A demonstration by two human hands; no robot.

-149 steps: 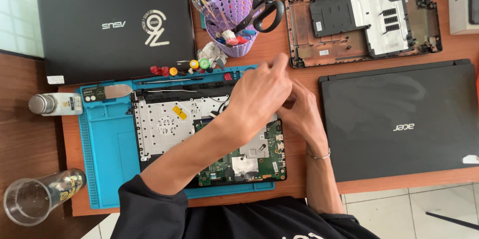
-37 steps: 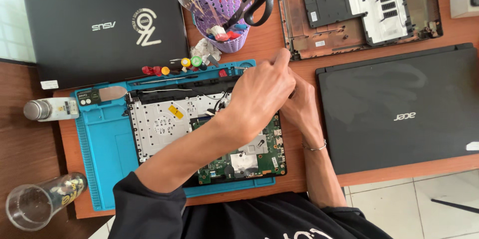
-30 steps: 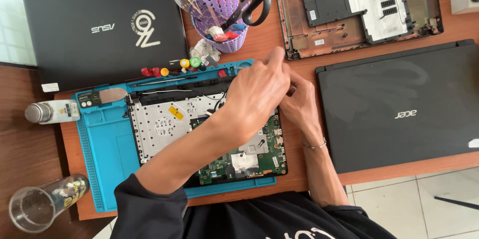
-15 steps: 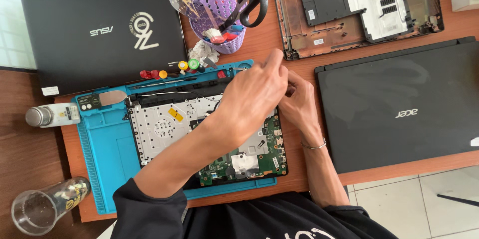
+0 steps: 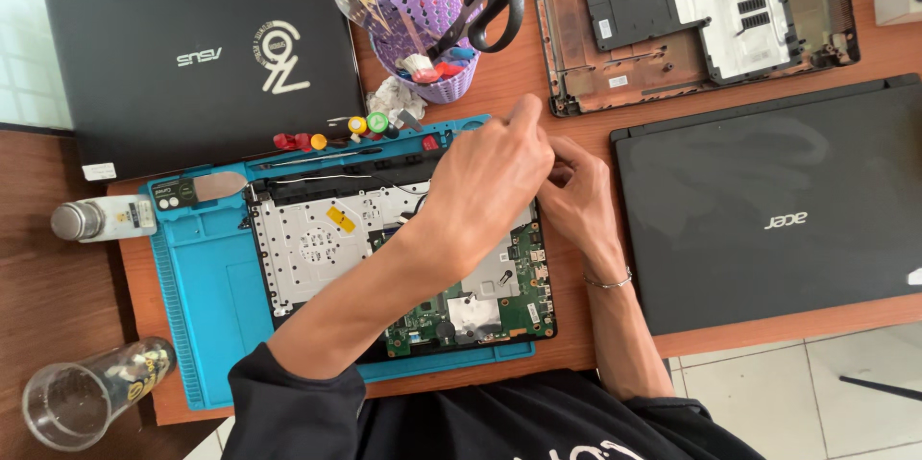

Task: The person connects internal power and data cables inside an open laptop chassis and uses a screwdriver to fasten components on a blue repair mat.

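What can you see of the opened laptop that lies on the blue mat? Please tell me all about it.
The opened laptop lies flat on the blue mat, its cover off. Inside show a silvery metal plate with many small holes and a yellow sticker, and a green circuit board at the near right. A dark strip runs along its far edge. The left hand reaches across it and hides its far right part; the right hand is at its right edge. What the fingers hold cannot be seen.
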